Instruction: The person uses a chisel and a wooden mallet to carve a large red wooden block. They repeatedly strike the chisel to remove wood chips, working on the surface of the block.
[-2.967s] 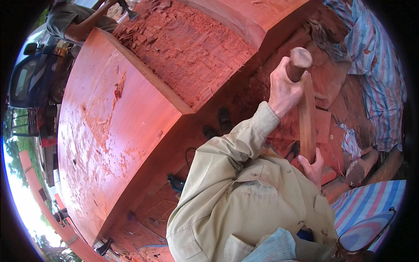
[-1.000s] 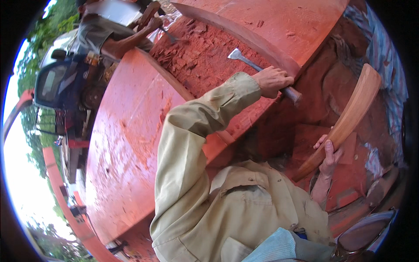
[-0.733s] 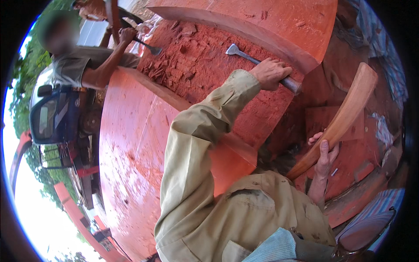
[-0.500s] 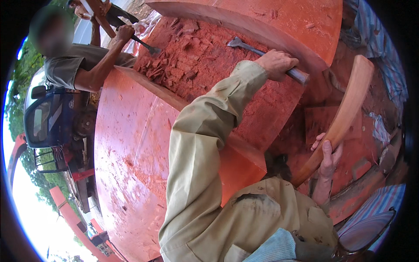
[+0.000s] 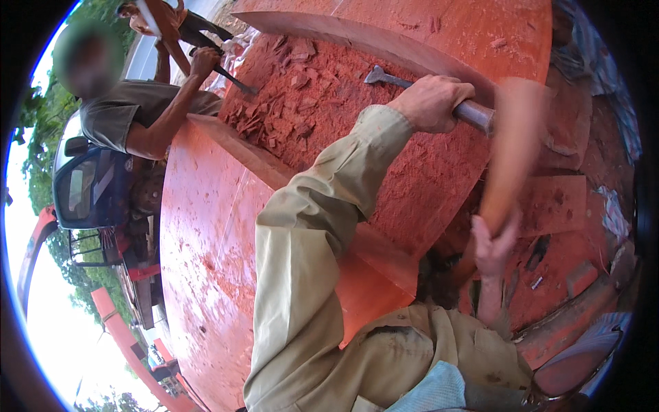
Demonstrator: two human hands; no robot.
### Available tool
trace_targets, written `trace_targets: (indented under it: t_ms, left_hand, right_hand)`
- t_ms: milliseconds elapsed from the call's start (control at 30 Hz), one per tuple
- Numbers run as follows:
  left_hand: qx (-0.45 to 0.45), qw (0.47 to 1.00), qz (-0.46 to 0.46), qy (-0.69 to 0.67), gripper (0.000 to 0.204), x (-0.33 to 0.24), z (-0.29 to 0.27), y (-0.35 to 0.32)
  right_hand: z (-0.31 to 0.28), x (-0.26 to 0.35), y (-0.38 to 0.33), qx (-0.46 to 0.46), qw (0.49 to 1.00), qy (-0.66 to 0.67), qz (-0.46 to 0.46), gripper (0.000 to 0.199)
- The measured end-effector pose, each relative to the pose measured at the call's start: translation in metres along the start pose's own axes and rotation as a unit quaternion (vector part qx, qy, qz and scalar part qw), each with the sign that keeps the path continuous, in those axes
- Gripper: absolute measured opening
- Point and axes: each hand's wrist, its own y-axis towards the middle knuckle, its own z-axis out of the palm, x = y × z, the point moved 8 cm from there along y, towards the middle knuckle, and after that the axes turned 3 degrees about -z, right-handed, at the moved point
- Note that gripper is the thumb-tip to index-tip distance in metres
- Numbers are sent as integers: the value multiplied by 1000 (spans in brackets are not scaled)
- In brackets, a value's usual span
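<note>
My left hand (image 5: 431, 103) is wrapped round the handle of a long metal chisel (image 5: 475, 117). Its flared blade lies low over the rough floor of a recess cut into a large red wooden block (image 5: 213, 254). In my right hand (image 5: 493, 248) is a curved wooden club (image 5: 515, 151), smeared by motion. The club's upper part is right beside the chisel's butt end; whether they touch I cannot tell. Loose red wood chips (image 5: 298, 82) and shavings cover the recess floor beyond the blade.
At the far left a co-worker's hand (image 5: 204, 62) holds another chisel (image 5: 237, 82) over the recess, with a wooden club (image 5: 165, 34) raised. A dark blue truck (image 5: 86, 189) stands behind. Wood offcuts (image 5: 582, 277) and striped sheeting (image 5: 614, 117) lie at right.
My right hand has swung the club leftward to the chisel's butt. My left hand keeps its grip on the chisel, while the whole view has shifted slightly.
</note>
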Motion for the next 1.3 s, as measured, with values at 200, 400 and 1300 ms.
trace_targets:
  t_ms: [200,400,1300]
  left_hand:
    - [6,1000,2,18,31,1,8,1]
    - [6,1000,7,16,29,0,16,-4]
    - [-174,980,-36,86,37,-5,-26,-10]
  right_hand:
    - [-14,-29,-7,-100,952,277,85,64]
    - [16,-26,-6,75,989,86,99,35]
    - [-29,-42,-14,-28,969,182,165,42]
